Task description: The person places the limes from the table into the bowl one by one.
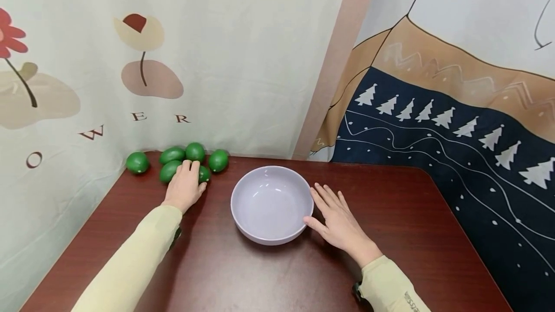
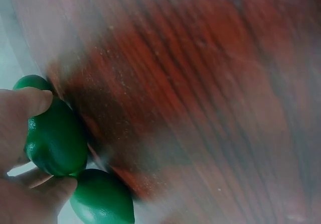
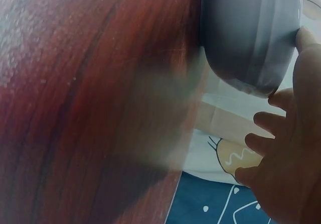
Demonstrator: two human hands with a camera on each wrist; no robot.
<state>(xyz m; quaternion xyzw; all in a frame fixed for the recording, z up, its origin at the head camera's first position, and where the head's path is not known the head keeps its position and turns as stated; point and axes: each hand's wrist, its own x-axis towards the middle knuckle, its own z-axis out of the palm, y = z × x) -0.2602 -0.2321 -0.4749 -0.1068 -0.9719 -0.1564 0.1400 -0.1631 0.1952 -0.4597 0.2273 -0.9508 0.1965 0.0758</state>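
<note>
At the table's far left lies a group of green limes (image 1: pixel 195 151). My left hand (image 1: pixel 185 188) reaches among them and grips one lime (image 2: pixel 57 136) between thumb and fingers; another lime (image 2: pixel 103 196) lies beside it in the left wrist view. A pale lilac bowl (image 1: pixel 270 208) stands upright in the middle of the table with nothing in it. My right hand (image 1: pixel 340 225) is at the bowl's right side, fingers spread and mostly straight, thumb and fingertips at its rim. The right wrist view shows the bowl's outer wall (image 3: pixel 246 38) near those fingertips.
A dark red-brown wooden table (image 1: pixel 243 278) carries everything. One lime (image 1: pixel 137 162) sits apart at the far left corner. Behind the table hangs a pale printed curtain (image 1: pixel 243 61), with a dark blue tree-patterned cloth (image 1: pixel 468 172) at the right.
</note>
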